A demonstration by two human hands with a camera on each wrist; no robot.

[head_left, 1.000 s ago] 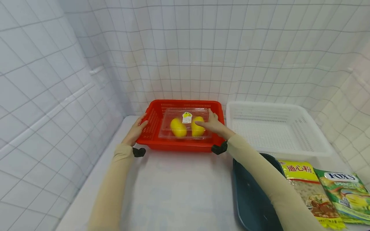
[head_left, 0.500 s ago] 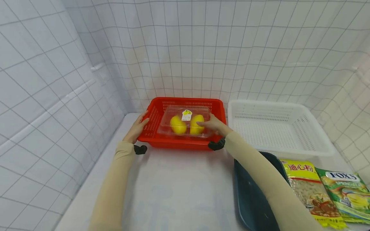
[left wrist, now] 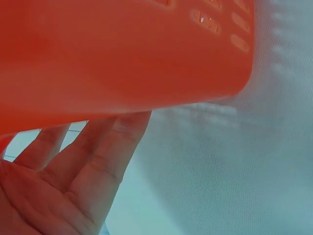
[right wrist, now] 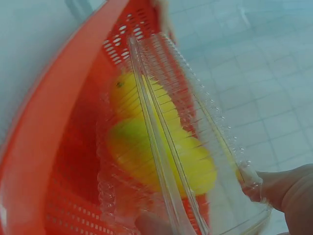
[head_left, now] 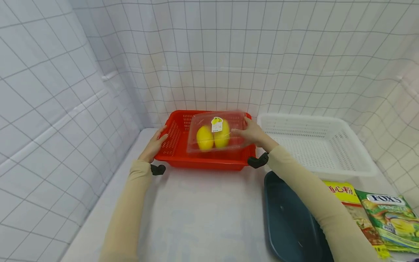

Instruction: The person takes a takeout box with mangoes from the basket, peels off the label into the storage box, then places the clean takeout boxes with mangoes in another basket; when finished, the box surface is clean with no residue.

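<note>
A clear plastic fruit box (head_left: 209, 145) with a white label and two yellow, mango-like fruits (right wrist: 146, 147) inside is tilted above the red basket (head_left: 209, 165). My right hand (head_left: 255, 135) grips the box at its right end, the thumb on the near side. In the right wrist view the thumb (right wrist: 288, 188) presses the box's edge, and most of the other fingers are out of sight. My left hand (head_left: 153, 146) rests at the basket's left rim. The left wrist view shows its fingers (left wrist: 105, 161) nearly straight against the red wall, their tips hidden.
A white perforated basket (head_left: 370, 160) stands right of the red one. In front of it lie a dark blue tray (head_left: 284, 218), a yellow pasta packet (head_left: 343, 189) and a green FOX'S packet (head_left: 392, 218). Gridded white cloth walls (head_left: 209, 54) enclose the back and sides.
The fruit box has risen out of the red basket and tilted, its right end higher. My right hand has moved up and right with it. The left hand has stayed at the rim.
</note>
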